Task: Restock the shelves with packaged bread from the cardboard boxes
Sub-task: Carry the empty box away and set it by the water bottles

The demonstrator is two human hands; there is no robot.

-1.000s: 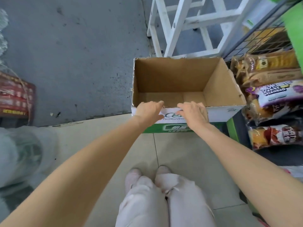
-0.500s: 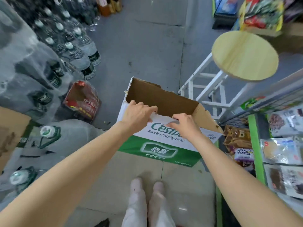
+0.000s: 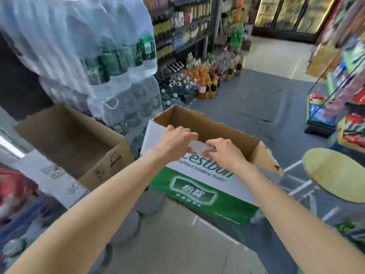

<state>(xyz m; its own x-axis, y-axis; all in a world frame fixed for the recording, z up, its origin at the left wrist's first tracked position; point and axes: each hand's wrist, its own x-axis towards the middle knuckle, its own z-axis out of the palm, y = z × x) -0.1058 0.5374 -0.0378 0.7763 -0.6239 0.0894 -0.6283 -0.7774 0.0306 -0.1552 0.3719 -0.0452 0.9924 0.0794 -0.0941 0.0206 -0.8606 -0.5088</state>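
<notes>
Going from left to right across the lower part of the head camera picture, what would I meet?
Brown cardboard box → left hand → right hand, both gripping the near edge of the green and white water box → round wooden stool.

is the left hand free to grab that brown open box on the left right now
Probably not yet. The left hand grips the near rim of the green and white box, as does the right hand. The brown box sits beside it with nothing in between, so letting go should do.

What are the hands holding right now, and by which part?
Both hands, left and right, grip the green-and-white cardboard box by the top edge of its near wall.
</notes>
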